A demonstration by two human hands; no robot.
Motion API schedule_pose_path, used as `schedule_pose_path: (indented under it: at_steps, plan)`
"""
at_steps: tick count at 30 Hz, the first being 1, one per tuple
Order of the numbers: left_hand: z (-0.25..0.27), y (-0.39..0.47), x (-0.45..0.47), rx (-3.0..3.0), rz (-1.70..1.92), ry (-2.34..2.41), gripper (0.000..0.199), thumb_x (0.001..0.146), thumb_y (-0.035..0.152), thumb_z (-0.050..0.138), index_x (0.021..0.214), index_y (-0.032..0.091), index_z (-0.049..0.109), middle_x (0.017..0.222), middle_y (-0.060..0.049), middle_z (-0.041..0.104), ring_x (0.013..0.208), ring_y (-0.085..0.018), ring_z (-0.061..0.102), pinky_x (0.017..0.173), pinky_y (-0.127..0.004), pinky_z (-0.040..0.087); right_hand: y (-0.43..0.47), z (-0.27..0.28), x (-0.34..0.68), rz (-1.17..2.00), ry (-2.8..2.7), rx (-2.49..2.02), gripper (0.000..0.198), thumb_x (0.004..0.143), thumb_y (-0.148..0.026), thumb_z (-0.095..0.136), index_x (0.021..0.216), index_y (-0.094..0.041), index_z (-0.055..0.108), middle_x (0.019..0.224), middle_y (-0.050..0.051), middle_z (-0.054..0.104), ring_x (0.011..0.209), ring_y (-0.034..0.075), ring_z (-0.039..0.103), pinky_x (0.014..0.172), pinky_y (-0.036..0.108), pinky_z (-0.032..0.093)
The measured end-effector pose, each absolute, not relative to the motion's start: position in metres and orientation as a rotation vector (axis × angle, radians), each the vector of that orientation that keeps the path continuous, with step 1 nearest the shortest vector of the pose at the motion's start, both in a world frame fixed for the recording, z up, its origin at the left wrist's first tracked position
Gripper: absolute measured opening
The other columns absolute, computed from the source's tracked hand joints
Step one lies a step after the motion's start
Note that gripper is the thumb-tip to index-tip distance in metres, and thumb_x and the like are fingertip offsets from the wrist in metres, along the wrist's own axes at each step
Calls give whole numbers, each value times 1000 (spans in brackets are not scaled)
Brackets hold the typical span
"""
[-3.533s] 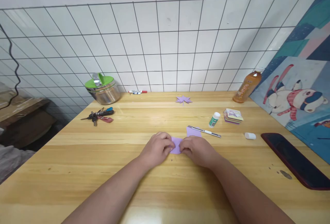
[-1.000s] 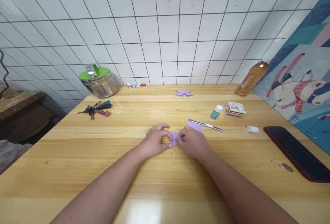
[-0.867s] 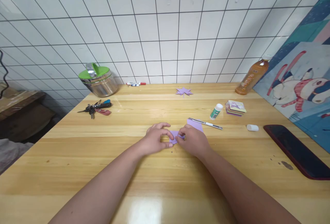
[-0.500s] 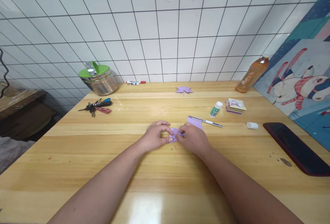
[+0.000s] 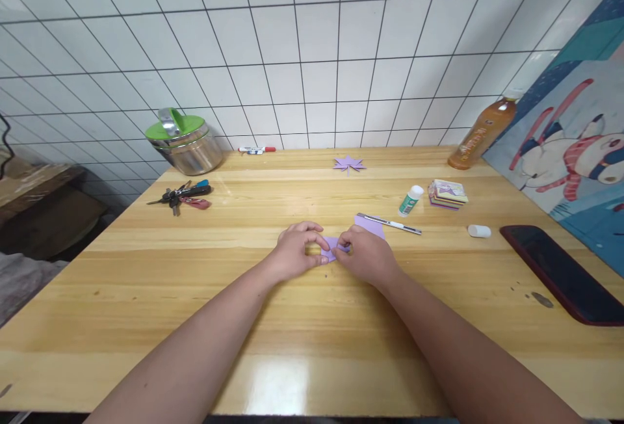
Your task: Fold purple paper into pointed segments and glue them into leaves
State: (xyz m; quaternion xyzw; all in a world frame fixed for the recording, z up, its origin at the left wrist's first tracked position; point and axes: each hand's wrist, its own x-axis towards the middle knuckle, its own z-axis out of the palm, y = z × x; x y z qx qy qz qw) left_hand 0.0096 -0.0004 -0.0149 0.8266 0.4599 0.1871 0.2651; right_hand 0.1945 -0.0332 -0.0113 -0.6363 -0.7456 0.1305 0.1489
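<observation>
A small folded piece of purple paper (image 5: 330,251) lies on the wooden table between my hands. My left hand (image 5: 298,251) curves round its left side, thumb and fingertips pressing the paper. My right hand (image 5: 366,253) pinches the right part, and its fingers cover some of the folds. Just behind my right hand lies another sheet of purple paper (image 5: 371,226), partly hidden by that hand. Across this sheet rests a slim silver utility knife (image 5: 389,223).
Toward the wall stand a purple paper leaf shape (image 5: 349,164), a steel pot (image 5: 192,147) and a bottle (image 5: 482,132). Keys (image 5: 182,195) lie left. To the right are a glue stick (image 5: 410,201), a paper stack (image 5: 447,194), a white cap (image 5: 479,231) and a phone (image 5: 560,271).
The view has tilted slightly, so the things on the table sit a little higher in the picture. Both hands keep nearly the same hold on the purple paper.
</observation>
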Motion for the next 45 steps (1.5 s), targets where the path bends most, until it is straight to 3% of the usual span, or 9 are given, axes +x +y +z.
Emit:
schedule_pose_path:
  at_steps: [15, 22, 32, 43, 45]
  plan:
    - [-10, -2, 10, 2247, 439, 1264, 28, 59, 41, 74, 85, 31, 67, 119, 1, 51, 113, -25, 45, 99, -42, 30, -33, -8, 193, 431, -2136, -1894, 17, 79, -39, 55, 79, -24, 63, 87, -1, 58, 76, 11, 55, 57, 22, 31]
    - [-7, 3, 5, 2174, 496, 1115, 21, 79, 40, 55, 88, 26, 68, 114, -4, 54, 111, -20, 48, 99, -33, 34, -33, -11, 195, 434, -2119, -1849, 17, 78, -40, 54, 77, -25, 61, 85, -2, 58, 74, 11, 53, 56, 23, 29]
    - [-6, -4, 13, 2216, 418, 1308, 27, 59, 42, 73, 84, 31, 68, 116, 0, 52, 111, -24, 46, 99, -40, 30, -33, -9, 193, 426, -2123, -1886, 17, 79, -40, 55, 79, -25, 63, 86, -1, 58, 77, 12, 55, 57, 23, 31]
    - [-10, -1, 12, 2276, 401, 1294, 31, 57, 41, 74, 86, 33, 66, 117, 1, 51, 110, -25, 45, 97, -43, 31, -33, -10, 194, 426, -2122, -1879, 16, 78, -39, 55, 77, -24, 62, 86, -2, 58, 75, 11, 54, 57, 22, 31]
    - [-9, 1, 9, 2267, 404, 1243, 26, 64, 43, 69, 88, 32, 66, 117, 0, 51, 112, -24, 45, 98, -43, 30, -33, -9, 194, 425, -2122, -1874, 17, 78, -39, 55, 78, -24, 62, 85, -2, 58, 75, 11, 54, 57, 22, 30]
